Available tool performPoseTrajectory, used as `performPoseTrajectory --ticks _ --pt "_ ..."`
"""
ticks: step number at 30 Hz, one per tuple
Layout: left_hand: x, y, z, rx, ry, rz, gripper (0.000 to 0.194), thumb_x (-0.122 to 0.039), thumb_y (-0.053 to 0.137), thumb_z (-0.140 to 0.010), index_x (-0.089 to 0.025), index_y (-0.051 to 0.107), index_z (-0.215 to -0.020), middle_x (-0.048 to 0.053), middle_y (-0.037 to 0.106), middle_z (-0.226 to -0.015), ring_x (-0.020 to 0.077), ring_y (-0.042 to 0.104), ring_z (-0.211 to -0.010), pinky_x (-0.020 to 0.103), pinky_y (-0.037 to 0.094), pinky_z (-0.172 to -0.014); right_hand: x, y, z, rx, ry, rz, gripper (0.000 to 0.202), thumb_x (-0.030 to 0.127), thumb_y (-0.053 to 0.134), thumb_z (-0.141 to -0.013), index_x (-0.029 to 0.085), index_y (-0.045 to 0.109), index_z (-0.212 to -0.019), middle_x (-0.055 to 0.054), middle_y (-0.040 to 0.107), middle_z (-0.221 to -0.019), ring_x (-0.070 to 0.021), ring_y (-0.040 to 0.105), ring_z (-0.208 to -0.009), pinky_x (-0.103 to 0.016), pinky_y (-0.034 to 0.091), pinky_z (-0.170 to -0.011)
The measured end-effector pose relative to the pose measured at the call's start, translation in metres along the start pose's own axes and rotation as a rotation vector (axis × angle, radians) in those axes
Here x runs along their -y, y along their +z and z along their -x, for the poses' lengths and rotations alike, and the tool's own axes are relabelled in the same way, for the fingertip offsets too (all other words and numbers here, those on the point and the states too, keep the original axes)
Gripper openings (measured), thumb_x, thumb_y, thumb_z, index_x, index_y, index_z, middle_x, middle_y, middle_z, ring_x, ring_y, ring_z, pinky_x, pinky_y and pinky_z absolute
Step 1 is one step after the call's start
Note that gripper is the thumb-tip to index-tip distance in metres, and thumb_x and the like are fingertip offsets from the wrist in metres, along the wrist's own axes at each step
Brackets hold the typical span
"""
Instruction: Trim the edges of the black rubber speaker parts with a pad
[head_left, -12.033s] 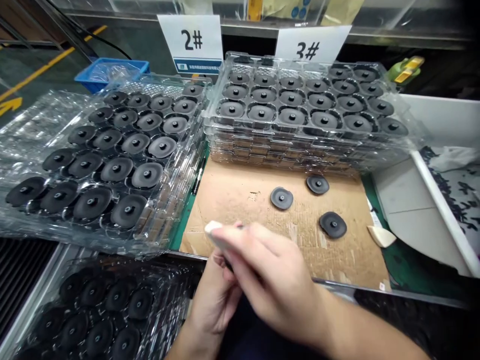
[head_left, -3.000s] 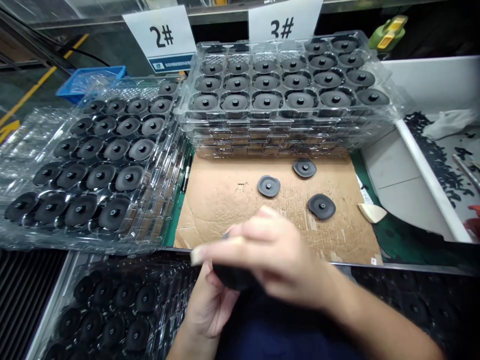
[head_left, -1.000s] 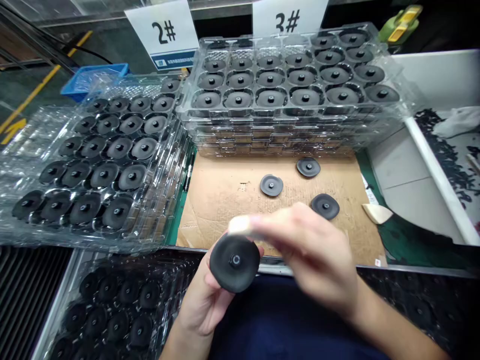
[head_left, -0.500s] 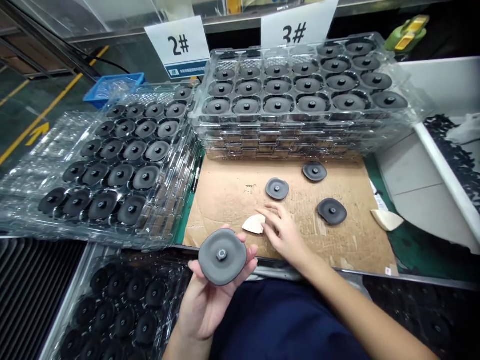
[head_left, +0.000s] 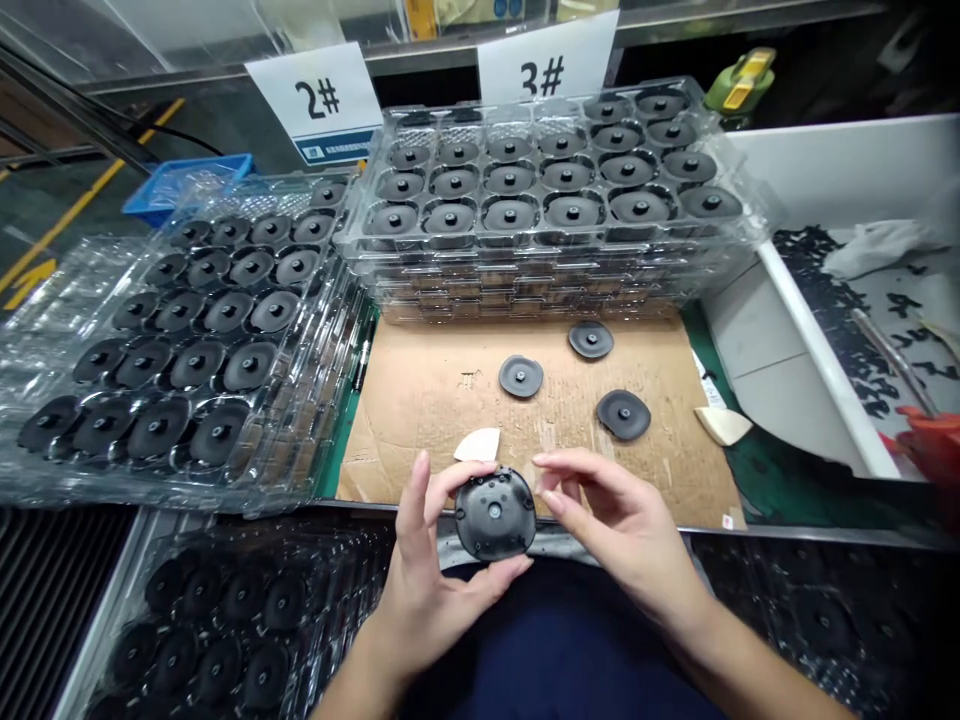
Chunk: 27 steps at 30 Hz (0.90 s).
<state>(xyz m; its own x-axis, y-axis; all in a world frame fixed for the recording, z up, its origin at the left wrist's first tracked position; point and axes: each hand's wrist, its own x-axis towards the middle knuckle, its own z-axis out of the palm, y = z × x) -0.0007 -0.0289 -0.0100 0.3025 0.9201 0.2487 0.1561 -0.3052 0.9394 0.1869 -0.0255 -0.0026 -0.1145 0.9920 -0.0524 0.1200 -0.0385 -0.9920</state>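
A black rounded part (head_left: 495, 512) is in the left hand (head_left: 427, 590), above the near edge of the cardboard (head_left: 420, 345).
Its visible face is dark and slightly glossy, dotted with small pegs or holes around a pale-ringed centre; the left hand's thumb and fingers pinch it from below and above, while the right hand (head_left: 626, 520) curves at its right edge, thumb and forefinger slightly apart, contact unclear. A white wedge-shaped pad (head_left: 478, 443) and three loose black discs (head_left: 520, 376) lie on the cardboard. Clear tray stacks at left (head_left: 304, 415) and behind (head_left: 540, 280) carry rows of similar discs in round pockets, as does a lower tray (head_left: 337, 565). The blue basket (head_left: 146, 203) contains crumpled clear plastic; the white bin (head_left: 832, 375), small black pieces and a translucent bag.
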Motion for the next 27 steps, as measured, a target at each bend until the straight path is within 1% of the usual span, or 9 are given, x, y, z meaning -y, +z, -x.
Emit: performPoseTrajectory --ticks 3,5,8,11,15,18,21,24,27 --pt "-0.004 0.001 -0.003 -0.001 -0.113 0.044 0.102 -0.014 0.070 -0.068 -0.024 -0.003 -0.139 0.011 0.051 -0.116 0.0238 0.050 -0.110 0.041 0.040 -0.096 0.018 -0.008 -0.006 0.254 0.093 -0.192 0.025 0.021 0.059 -0.083 0.027 0.058 -0.107 0.002 0.062 -0.085 -0.0112 0.056 -0.078 -0.024 0.044 -0.071" --pt "-0.008 0.000 -0.005 0.043 -0.204 0.090 0.099 -0.025 0.068 -0.071 -0.023 -0.003 -0.140 0.009 0.054 -0.112 0.0232 0.052 -0.108 0.038 0.041 -0.095 0.026 -0.012 -0.013 0.394 0.157 -0.266 0.020 0.020 0.061 -0.081 0.023 0.060 -0.100 0.001 0.063 -0.083 -0.0101 0.056 -0.075 -0.022 0.043 -0.069" --pt "-0.014 -0.002 -0.008 0.173 -0.311 0.182 0.098 -0.043 0.064 -0.072 -0.022 -0.003 -0.140 0.009 0.056 -0.110 0.0241 0.053 -0.107 0.039 0.037 -0.098 0.032 -0.016 -0.022 0.531 0.249 -0.386 0.016 0.018 0.066 -0.076 0.019 0.063 -0.092 0.001 0.064 -0.080 -0.0084 0.057 -0.073 -0.020 0.043 -0.067" --pt "-0.020 -0.003 -0.010 0.266 -0.432 0.306 0.101 -0.052 0.065 -0.068 -0.024 -0.002 -0.139 0.009 0.056 -0.114 0.0254 0.052 -0.109 0.041 0.031 -0.101 0.031 -0.017 -0.026 0.638 0.335 -0.517 0.018 0.017 0.069 -0.073 0.016 0.065 -0.090 0.000 0.065 -0.078 -0.0079 0.060 -0.071 -0.019 0.046 -0.067" --pt "-0.025 -0.002 -0.014 0.330 -0.528 0.419 0.106 -0.052 0.067 -0.066 -0.027 -0.008 -0.137 0.008 0.060 -0.108 0.0260 0.054 -0.104 0.044 0.031 -0.099 0.026 -0.018 -0.026 0.679 0.382 -0.611 0.016 0.015 0.071 -0.070 0.015 0.067 -0.086 0.000 0.067 -0.076 -0.0073 0.062 -0.071 -0.018 0.048 -0.067" --pt "-0.024 -0.002 -0.016 0.351 -0.545 0.436 0.106 -0.049 0.069 -0.065 -0.027 -0.004 -0.138 0.008 0.061 -0.105 0.0265 0.053 -0.105 0.046 0.025 -0.102 0.022 -0.020 -0.026 0.665 0.393 -0.635 0.013 0.012 0.070 -0.070 0.015 0.068 -0.083 0.001 0.067 -0.074 -0.0063 0.062 -0.067 -0.016 0.048 -0.064" --pt "-0.021 -0.002 -0.016 0.376 -0.561 0.458 0.109 -0.046 0.074 -0.061 -0.028 -0.001 -0.138 0.007 0.062 -0.103 0.0267 0.055 -0.102 0.046 0.027 -0.100 0.020 -0.022 -0.023 0.698 0.391 -0.634 0.009 0.011 0.069 -0.071 0.014 0.066 -0.079 0.000 0.067 -0.075 -0.0064 0.061 -0.070 -0.017 0.048 -0.067" --pt "-0.019 -0.003 -0.014 0.398 -0.566 0.411 0.111 -0.039 0.077 -0.059 -0.030 0.000 -0.138 0.007 0.061 -0.104 0.0271 0.056 -0.101 0.047 0.031 -0.098 0.018 -0.023 -0.018 0.702 0.400 -0.635 0.005 0.012 0.067 -0.073 0.013 0.063 -0.075 0.000 0.066 -0.075 -0.0072 0.062 -0.073 -0.019 0.049 -0.071" --pt "-0.017 -0.002 -0.013 0.395 -0.534 0.344 0.111 -0.032 0.079 -0.058 -0.033 0.001 -0.138 0.007 0.059 -0.109 0.0275 0.054 -0.105 0.048 0.029 -0.100 0.016 -0.025 -0.010 0.642 0.438 -0.605 0.007 0.013 0.068 -0.073 0.014 0.063 -0.077 0.000 0.067 -0.077 -0.0071 0.063 -0.075 -0.018 0.049 -0.073"
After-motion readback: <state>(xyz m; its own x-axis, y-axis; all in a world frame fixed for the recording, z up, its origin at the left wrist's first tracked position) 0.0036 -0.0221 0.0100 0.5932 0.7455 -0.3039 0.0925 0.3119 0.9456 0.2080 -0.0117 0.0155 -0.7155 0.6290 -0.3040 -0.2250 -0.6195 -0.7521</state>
